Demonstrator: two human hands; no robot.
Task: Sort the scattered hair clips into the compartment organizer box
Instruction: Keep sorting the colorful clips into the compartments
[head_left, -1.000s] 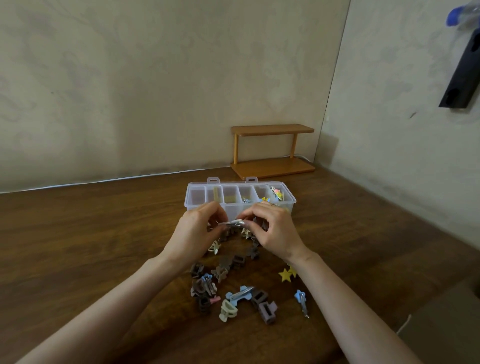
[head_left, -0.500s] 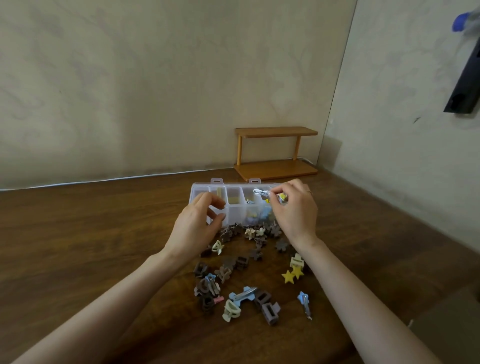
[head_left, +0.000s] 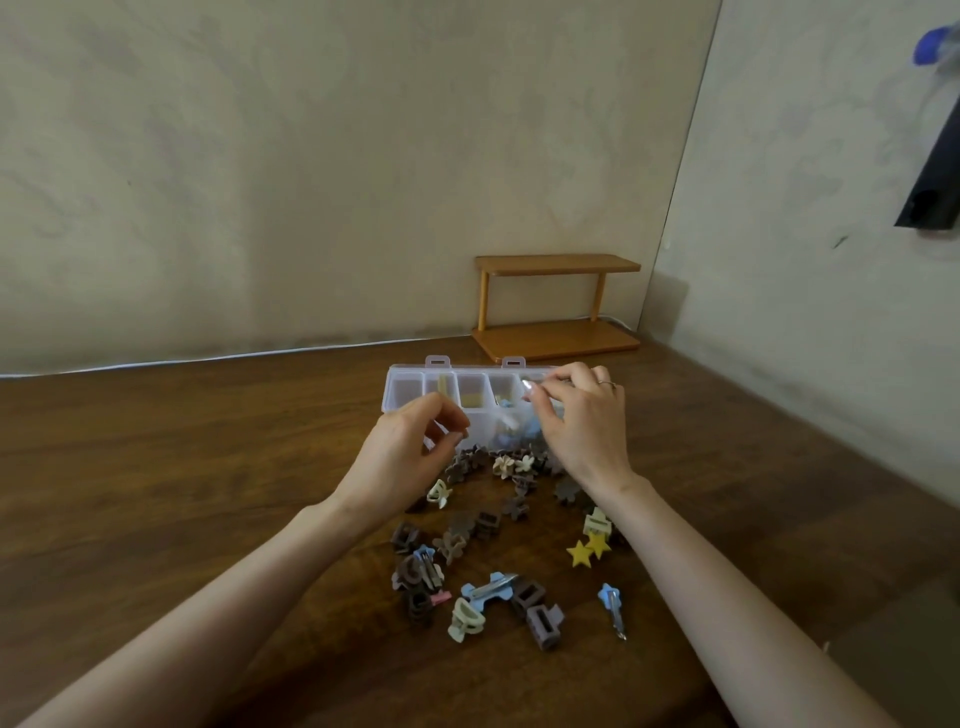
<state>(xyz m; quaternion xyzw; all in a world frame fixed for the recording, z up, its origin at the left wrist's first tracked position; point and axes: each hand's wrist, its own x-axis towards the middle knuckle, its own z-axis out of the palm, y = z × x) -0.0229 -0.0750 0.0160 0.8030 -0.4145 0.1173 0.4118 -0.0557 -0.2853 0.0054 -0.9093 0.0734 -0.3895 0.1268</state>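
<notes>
Clear organizer box (head_left: 410, 395) sits toward the tabletop's (head_left: 182, 467) far edge, with brown, blue and yellow hair clips (head_left: 498, 597) scattered before it. Right hand (head_left: 582, 426) pinches a silver clip (head_left: 535, 385) above the right compartments, hiding that end. Left hand (head_left: 400, 462) hovers, fingers loosely curled, empty.

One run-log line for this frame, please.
right hand: pinches silver metal hair clip over clear plastic organizer box | left hand: holds nothing

- One clear organizer box (head_left: 410, 387).
- One silver clip (head_left: 529, 385).
- Two yellow star clips (head_left: 579, 553).
- Three blue clips (head_left: 608, 595) loose outside the box.
- One two-tier wooden shelf (head_left: 556, 338).
- Brown clips (head_left: 543, 621): too tangled to count.
</notes>
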